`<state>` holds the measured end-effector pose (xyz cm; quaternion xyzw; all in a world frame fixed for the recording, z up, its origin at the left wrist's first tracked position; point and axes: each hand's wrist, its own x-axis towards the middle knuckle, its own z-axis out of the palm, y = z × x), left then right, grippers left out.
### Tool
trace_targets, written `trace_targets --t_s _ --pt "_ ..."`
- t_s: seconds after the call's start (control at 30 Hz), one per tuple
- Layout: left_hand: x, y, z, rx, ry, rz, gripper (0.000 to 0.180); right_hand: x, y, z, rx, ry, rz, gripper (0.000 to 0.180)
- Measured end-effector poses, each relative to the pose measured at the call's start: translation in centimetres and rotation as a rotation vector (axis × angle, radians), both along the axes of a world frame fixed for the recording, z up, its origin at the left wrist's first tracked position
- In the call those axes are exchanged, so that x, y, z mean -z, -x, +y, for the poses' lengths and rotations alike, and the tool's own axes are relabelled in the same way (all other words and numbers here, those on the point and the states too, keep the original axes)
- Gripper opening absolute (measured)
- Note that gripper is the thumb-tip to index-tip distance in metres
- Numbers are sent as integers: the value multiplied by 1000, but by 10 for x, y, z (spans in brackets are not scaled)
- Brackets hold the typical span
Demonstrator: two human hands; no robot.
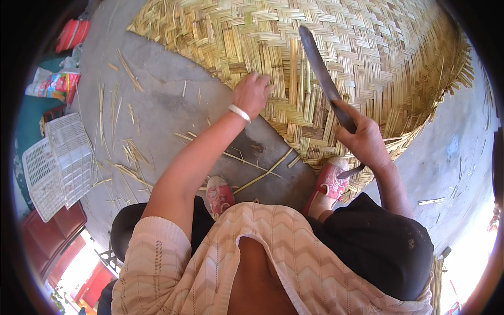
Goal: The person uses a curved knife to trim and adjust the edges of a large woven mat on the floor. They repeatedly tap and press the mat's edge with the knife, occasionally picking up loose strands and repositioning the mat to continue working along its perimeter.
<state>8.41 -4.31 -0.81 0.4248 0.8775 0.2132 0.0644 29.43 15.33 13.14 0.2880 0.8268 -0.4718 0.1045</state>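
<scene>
Knife [318, 60] — dark, long-bladed — is gripped in the right hand [362, 139]; woven mat [378, 68] lies under the left hand [252, 95] (curled, its hold I cannot tell).

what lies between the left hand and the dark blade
In the head view, part of the woven mat lies between the left hand and the dark blade.

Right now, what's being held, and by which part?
The right hand holds a dark curved tool by the part near its hooked end. Whether the left hand grips the woven mat is unclear.
</scene>
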Motion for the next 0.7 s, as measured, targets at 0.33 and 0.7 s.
trace_targets --t_s 0.33,0.7 --pt "8 -31 -30 189 171 229 51 12 -2 35 120 17 -29 53" --pt "-16 12 80 -302 -107 -834 40 8 -16 26 347 383 56 53"
